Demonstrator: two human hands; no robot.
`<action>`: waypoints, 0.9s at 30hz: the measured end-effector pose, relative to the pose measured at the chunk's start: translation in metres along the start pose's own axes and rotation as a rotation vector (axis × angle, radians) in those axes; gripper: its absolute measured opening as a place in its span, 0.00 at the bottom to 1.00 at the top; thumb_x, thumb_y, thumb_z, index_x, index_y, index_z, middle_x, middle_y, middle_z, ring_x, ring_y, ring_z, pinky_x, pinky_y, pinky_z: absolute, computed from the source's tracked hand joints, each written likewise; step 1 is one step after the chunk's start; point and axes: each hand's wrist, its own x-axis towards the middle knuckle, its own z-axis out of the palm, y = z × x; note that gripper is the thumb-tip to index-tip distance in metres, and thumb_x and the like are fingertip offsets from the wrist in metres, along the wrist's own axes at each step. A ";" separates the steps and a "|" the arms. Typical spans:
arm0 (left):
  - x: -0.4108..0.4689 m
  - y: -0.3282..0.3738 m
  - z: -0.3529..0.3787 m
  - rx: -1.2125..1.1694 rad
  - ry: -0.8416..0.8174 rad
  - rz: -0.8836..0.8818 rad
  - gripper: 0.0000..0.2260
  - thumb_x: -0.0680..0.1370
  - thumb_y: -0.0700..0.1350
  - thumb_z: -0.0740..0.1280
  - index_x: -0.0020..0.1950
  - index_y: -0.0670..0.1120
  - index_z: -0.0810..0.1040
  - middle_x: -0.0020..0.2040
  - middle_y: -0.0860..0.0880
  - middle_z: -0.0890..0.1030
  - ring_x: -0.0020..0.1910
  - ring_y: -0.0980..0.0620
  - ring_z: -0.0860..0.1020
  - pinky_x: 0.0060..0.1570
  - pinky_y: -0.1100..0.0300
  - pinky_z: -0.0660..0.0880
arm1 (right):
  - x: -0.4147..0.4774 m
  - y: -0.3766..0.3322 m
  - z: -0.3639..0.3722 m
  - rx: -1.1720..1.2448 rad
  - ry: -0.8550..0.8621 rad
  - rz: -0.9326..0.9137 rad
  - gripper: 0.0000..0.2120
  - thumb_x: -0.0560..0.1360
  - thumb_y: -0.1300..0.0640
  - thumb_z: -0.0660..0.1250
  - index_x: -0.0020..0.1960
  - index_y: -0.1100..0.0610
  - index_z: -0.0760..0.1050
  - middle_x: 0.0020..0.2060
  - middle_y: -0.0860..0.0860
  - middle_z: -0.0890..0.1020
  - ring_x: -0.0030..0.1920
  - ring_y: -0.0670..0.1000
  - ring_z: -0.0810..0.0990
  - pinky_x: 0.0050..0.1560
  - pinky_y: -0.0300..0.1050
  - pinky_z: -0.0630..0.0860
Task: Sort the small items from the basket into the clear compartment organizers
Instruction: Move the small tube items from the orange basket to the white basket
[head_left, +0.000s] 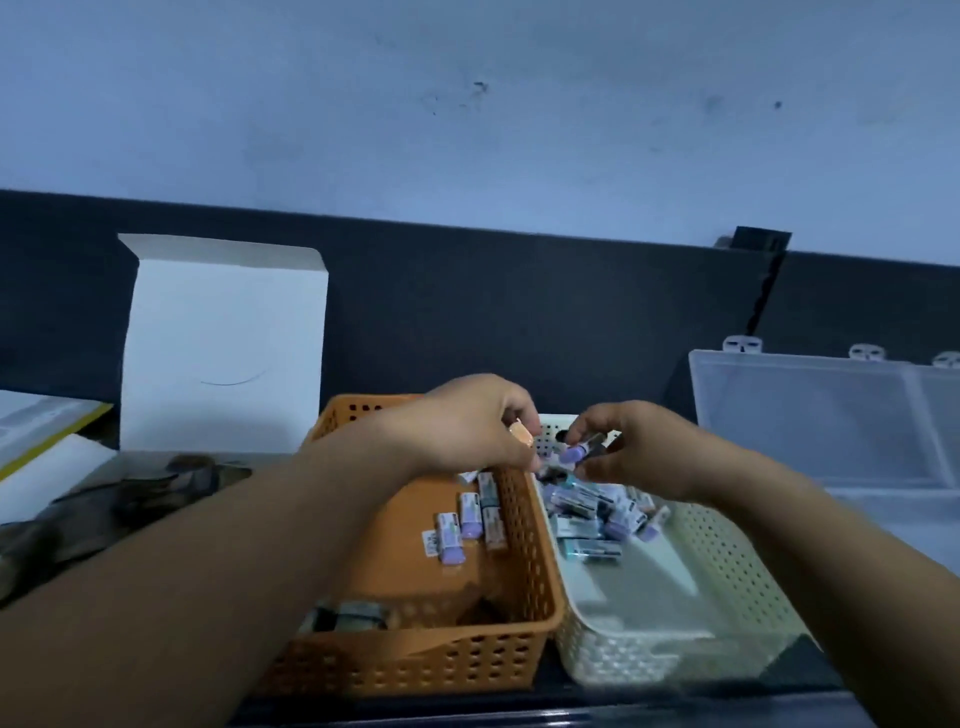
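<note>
An orange basket and a cream basket stand side by side in front of me. Several small purple-and-white labelled items lie in each: a few in the orange one, a pile in the cream one. My right hand pinches one purple-capped item above the far end of the cream basket. My left hand hovers over the orange basket's far right corner with curled fingers around a small item; the blur hides what it is. A clear compartment organizer stands open at the right.
A white cardboard box stands upright behind the orange basket at the left. A dark crumpled thing and papers lie at the far left. A dark panel runs along the wall behind everything.
</note>
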 end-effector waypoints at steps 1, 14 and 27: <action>0.007 0.006 0.010 0.000 -0.018 0.009 0.11 0.70 0.51 0.75 0.50 0.55 0.80 0.46 0.55 0.80 0.47 0.54 0.78 0.48 0.50 0.79 | -0.003 0.009 -0.003 -0.026 0.002 0.015 0.09 0.71 0.56 0.74 0.49 0.47 0.79 0.40 0.42 0.82 0.41 0.42 0.80 0.41 0.35 0.75; -0.013 -0.027 -0.008 0.254 0.105 -0.272 0.23 0.74 0.53 0.70 0.68 0.54 0.71 0.63 0.53 0.74 0.55 0.54 0.73 0.51 0.60 0.72 | 0.016 0.016 0.001 -0.083 0.002 -0.121 0.16 0.76 0.51 0.69 0.63 0.46 0.74 0.60 0.45 0.78 0.56 0.48 0.78 0.58 0.48 0.77; -0.084 -0.121 -0.029 0.533 0.138 -0.523 0.18 0.80 0.56 0.57 0.69 0.53 0.67 0.65 0.49 0.74 0.61 0.47 0.74 0.58 0.49 0.71 | 0.103 -0.117 0.101 -0.356 -0.313 -0.277 0.19 0.78 0.50 0.65 0.68 0.48 0.70 0.61 0.52 0.76 0.53 0.53 0.75 0.47 0.46 0.73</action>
